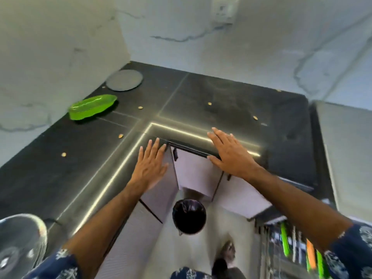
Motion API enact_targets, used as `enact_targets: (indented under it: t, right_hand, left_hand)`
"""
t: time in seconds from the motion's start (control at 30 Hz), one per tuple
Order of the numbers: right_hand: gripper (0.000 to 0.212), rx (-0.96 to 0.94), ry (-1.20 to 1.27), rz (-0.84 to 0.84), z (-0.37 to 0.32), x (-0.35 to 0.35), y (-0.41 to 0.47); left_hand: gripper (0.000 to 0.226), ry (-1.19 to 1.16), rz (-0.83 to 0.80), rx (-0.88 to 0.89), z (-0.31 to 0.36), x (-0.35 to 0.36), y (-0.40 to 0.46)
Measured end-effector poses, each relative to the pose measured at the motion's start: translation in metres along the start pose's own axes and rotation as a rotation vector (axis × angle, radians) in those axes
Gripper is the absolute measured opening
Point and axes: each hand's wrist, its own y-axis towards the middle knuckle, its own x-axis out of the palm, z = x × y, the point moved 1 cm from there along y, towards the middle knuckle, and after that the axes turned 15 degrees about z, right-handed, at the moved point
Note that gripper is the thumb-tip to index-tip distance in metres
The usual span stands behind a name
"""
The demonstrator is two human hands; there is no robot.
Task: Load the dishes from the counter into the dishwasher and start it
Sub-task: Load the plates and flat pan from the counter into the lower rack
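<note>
1. The dark counter (60, 178) wraps an inner corner; both hands hover over its edge, holding nothing.
2. The grey plate (124, 80) lies flat in the far-left corner. It is probably stiff, heavy and breakable: lift it by the rim.
3. The green dish (92, 106) sits just nearer, likely light, slick plastic.
4. The left hand (151, 166) and right hand (229, 152) show flat, spread fingers.

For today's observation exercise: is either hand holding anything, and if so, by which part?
Nothing is held. The left hand and right hand are both open with fingers spread, above the counter corner; the green dish lies untouched.
</note>
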Motion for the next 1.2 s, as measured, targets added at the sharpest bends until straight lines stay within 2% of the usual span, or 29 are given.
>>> enact_targets:
  t: [0.1,0.33,0.6,0.67,0.77,0.87,1.0,1.2]
  right_hand:
    - [0.074,-0.075,0.038,-0.021,-0.009,0.027,0.070]
    - [0.066,-0.229,0.214,-0.107,-0.032,0.108,0.232]
    - [0.064,-0.396,0.388,-0.253,-0.104,0.230,0.398]
    - [0.064,-0.429,0.404,-0.243,-0.130,0.254,0.429]
    - [0.059,-0.453,0.390,-0.131,-0.166,0.285,0.477]
    - [0.059,-0.397,0.331,-0.090,-0.198,0.310,0.523]
    - [0.058,-0.271,0.336,-0.202,-0.223,0.333,0.561]
    - [0.027,-0.114,0.414,-0.329,-0.216,0.364,0.582]
  left_hand:
    - [0.074,0.048,-0.061,-0.116,-0.043,0.016,0.008]
    - [0.072,0.130,-0.082,-0.217,-0.120,0.057,0.047]
    - [0.064,-0.052,0.000,-0.296,-0.144,0.081,0.054]
    - [0.063,-0.072,0.012,-0.306,-0.146,0.080,0.054]
    - [0.059,-0.111,0.025,-0.332,-0.149,0.081,0.055]
    - [0.058,-0.123,0.031,-0.350,-0.151,0.083,0.054]
    - [0.059,-0.125,0.033,-0.356,-0.151,0.084,0.054]
    - [0.060,-0.115,0.016,-0.363,-0.150,0.083,0.054]
